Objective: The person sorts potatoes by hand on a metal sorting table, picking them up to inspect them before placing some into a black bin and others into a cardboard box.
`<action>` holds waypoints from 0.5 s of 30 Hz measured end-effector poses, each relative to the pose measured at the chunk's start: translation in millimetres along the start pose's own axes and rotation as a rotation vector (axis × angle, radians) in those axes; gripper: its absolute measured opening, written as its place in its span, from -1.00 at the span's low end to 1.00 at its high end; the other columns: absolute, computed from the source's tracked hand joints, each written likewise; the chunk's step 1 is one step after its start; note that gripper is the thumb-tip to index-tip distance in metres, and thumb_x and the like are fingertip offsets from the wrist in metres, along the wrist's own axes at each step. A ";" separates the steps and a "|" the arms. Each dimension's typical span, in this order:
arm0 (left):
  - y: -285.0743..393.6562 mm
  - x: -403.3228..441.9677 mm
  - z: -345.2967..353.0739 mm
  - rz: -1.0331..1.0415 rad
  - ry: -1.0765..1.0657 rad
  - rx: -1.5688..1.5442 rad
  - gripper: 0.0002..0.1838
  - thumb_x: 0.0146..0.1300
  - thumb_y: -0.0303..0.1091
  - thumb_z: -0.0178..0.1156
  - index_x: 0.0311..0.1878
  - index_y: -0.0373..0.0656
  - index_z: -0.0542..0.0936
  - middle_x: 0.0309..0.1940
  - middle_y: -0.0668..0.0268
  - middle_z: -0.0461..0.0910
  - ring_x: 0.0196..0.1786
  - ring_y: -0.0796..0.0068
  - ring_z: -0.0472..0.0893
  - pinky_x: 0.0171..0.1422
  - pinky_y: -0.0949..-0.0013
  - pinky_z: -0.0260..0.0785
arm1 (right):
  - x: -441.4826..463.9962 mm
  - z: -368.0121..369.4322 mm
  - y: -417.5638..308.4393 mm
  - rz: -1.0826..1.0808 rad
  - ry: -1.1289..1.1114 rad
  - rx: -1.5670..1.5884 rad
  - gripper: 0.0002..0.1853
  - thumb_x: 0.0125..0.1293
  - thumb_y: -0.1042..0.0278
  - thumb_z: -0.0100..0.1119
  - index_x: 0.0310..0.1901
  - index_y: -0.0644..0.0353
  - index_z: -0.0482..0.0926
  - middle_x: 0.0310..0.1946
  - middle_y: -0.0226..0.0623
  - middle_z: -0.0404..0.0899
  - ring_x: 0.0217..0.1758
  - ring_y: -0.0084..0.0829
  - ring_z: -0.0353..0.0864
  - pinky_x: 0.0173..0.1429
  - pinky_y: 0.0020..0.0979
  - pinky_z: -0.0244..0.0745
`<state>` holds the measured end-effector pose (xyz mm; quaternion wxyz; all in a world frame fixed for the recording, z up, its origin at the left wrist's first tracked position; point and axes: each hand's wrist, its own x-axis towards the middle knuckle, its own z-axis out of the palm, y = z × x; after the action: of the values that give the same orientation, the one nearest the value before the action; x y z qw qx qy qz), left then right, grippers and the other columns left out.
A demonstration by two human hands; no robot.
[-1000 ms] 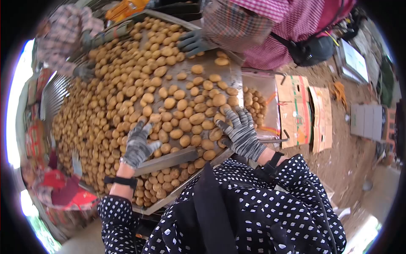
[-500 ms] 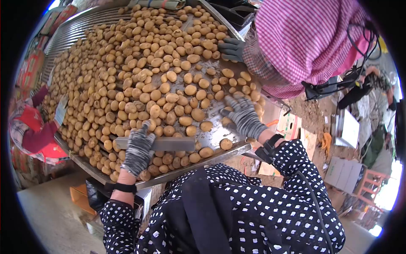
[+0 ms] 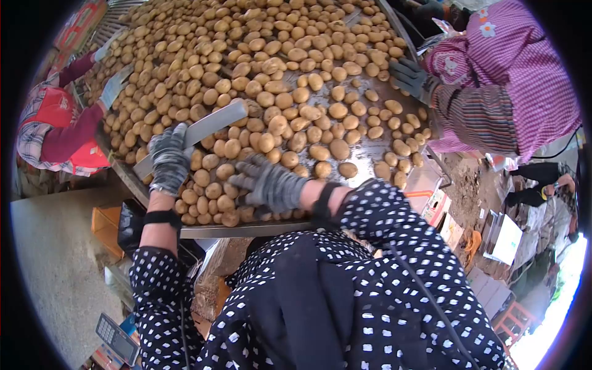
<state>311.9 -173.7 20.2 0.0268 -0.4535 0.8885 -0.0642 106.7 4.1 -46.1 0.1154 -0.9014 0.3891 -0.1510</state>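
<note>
A broad layer of potatoes (image 3: 277,123) covers the metal table (image 3: 246,230) in front of me. My left hand (image 3: 168,159), in a grey knitted glove, is wrapped round a flat grey metal strip (image 3: 217,121). This strip slants over the potatoes, its far end up and to the right. My gloved right hand (image 3: 269,183) lies on the potatoes near the front edge, fingers spread and pointing left. Its fingertips touch potatoes, and I see none gripped in it.
At the right edge of the table, a person in pink check rests a gloved hand (image 3: 412,79). Another person in a red apron (image 3: 58,117) works at the left edge. A scale (image 3: 117,339) stands low at the left, and cartons (image 3: 436,209) lie on the right.
My right hand has moved left from the right side to the potatoes near my left hand. The strip has turned from level to slanted. My view has shifted too.
</note>
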 end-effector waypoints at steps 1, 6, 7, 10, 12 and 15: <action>0.7 1.6 7.4 -0.032 -0.026 0.003 -0.35 -0.01 -0.24 0.42 0.22 -0.07 0.51 -0.03 0.12 0.61 0.06 0.03 0.54 0.20 0.04 0.33 | -7.4 -1.4 10.1 0.011 -0.039 0.038 -0.72 0.14 0.11 0.25 -0.08 -0.16 0.66 0.46 -0.23 0.25 0.51 -0.15 0.24 0.51 0.20 0.06; 3.9 -36.6 12.8 0.200 0.308 -0.071 -0.34 0.06 -0.26 0.39 0.28 -0.08 0.46 0.10 0.01 0.54 0.16 -0.10 0.50 0.29 -0.01 0.30 | -81.5 -12.5 31.6 0.080 0.120 -0.005 -0.65 0.00 0.09 0.35 -0.12 -0.16 0.66 0.36 -0.20 0.34 0.38 -0.02 0.35 0.40 0.13 0.22; 7.9 -53.4 5.1 0.291 0.349 -0.093 -0.33 0.07 -0.27 0.38 0.30 -0.08 0.45 0.14 -0.01 0.52 0.20 -0.13 0.49 0.30 -0.02 0.30 | -99.0 -22.8 34.0 0.150 0.159 0.001 -0.71 0.01 0.12 0.35 -0.18 -0.10 0.70 0.36 -0.20 0.36 0.36 -0.02 0.36 0.40 0.11 0.23; 13.5 -107.5 10.4 0.286 -0.175 -0.346 -0.31 0.09 -0.33 0.35 0.34 -0.09 0.41 0.17 -0.09 0.48 0.10 -0.15 0.54 0.15 0.03 0.44 | -142.9 -51.1 40.7 0.342 0.029 -0.158 -0.69 0.01 0.11 0.34 -0.17 -0.06 0.69 0.33 -0.17 0.39 0.33 0.03 0.37 0.39 0.11 0.24; 24.6 -126.2 -1.9 0.326 -0.275 -0.371 -0.23 0.06 -0.20 0.41 0.37 -0.12 0.38 0.15 -0.18 0.47 -0.09 -0.13 0.61 -0.08 0.06 0.52 | -159.7 -39.4 51.8 0.378 0.085 -0.181 -0.66 -0.01 0.14 0.35 -0.13 -0.07 0.67 0.31 -0.16 0.40 0.33 0.03 0.37 0.39 0.12 0.24; 34.7 -127.2 22.6 0.340 -0.146 -0.423 -0.03 -0.07 0.03 0.51 0.41 -0.12 0.33 0.13 -0.27 0.48 -0.21 -0.09 0.64 -0.28 0.04 0.53 | -129.6 -68.3 40.0 0.707 0.366 0.242 -0.67 0.00 0.24 0.30 -0.15 0.11 0.64 0.00 -0.06 0.57 0.13 0.04 0.47 0.24 0.02 0.34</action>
<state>361.2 -52.7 -8.4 0.0058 -0.2967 0.9413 0.1611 -29.1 66.5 -19.5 0.1942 -0.6504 0.6684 -0.3042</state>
